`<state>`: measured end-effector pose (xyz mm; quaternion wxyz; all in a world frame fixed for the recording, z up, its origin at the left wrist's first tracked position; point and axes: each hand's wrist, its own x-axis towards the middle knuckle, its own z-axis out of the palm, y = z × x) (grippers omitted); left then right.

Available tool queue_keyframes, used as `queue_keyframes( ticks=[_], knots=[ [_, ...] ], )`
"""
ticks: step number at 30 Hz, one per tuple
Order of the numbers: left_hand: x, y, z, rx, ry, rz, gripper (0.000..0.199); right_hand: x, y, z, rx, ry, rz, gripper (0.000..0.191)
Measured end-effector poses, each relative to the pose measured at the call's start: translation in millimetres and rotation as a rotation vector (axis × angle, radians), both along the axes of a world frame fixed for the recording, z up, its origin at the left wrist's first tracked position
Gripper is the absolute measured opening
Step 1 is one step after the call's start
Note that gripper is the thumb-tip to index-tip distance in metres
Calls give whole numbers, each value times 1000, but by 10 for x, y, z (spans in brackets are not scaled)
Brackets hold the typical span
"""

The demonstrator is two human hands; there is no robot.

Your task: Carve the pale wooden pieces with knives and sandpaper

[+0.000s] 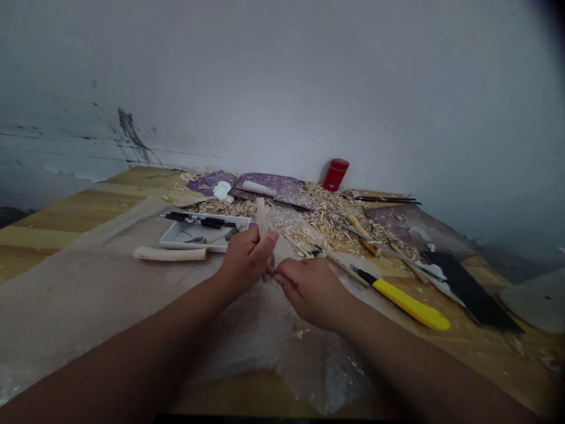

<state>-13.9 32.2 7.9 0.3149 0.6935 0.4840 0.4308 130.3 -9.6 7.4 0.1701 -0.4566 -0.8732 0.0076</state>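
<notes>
Stick (262, 215) is up off the plastic sheet (88, 282), in front of the person, at mid-table. Long axis runs up and away toward the wall (282, 88), top end free and tipped slightly left, lower end down by the right fingers. Left hand (247, 254) is closed round it, thumb along the side, covering its middle. Right hand (313, 291) is bunched at the lower end, thumb and fingers together; can't tell if it grips the stick or something small. Just left of the left hand: white tray (168, 237) with pens (198, 219) across it, and a pale handle (170, 254) lying crosswise in front. Right hand side: yellow cutter (408, 300) lies slantwise near the forearm, blade end toward the hands; farther right, black slab (472, 288). Beyond the stick, shavings (335, 209) crowd the table (26, 235), with purple sheets (282, 185) among them, taking up the space ahead. Red case (336, 174) stands tilted by the wall.
</notes>
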Motion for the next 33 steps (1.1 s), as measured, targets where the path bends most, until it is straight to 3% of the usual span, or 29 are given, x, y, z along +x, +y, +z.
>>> queue_keyframes(
  ticks=[3,9,13,17,22,25,30,33],
  knots=[
    [7,4,4,1,16,19,30,15,36,-16,-54,106,36,18],
    [3,35,-3,43,79,-23,31,26,36,3,82,-49,-104,22],
    [8,34,-12,-1,68,7,32,4,1,20,17,-22,-8,19],
    [20,24,-9,38,90,-7,31,15,25,27,50,-10,-96,21],
    [18,34,-10,57,123,59,31,-1,15,23,-9,9,-20,19],
    [13,46,-21,88,174,58,31,-6,12,16,0,23,-91,20],
    [15,62,-47,101,216,51,32,10,27,14,-85,57,-47,17],
    [16,62,-51,123,254,65,33,7,27,19,-68,54,-109,17]
  ],
)
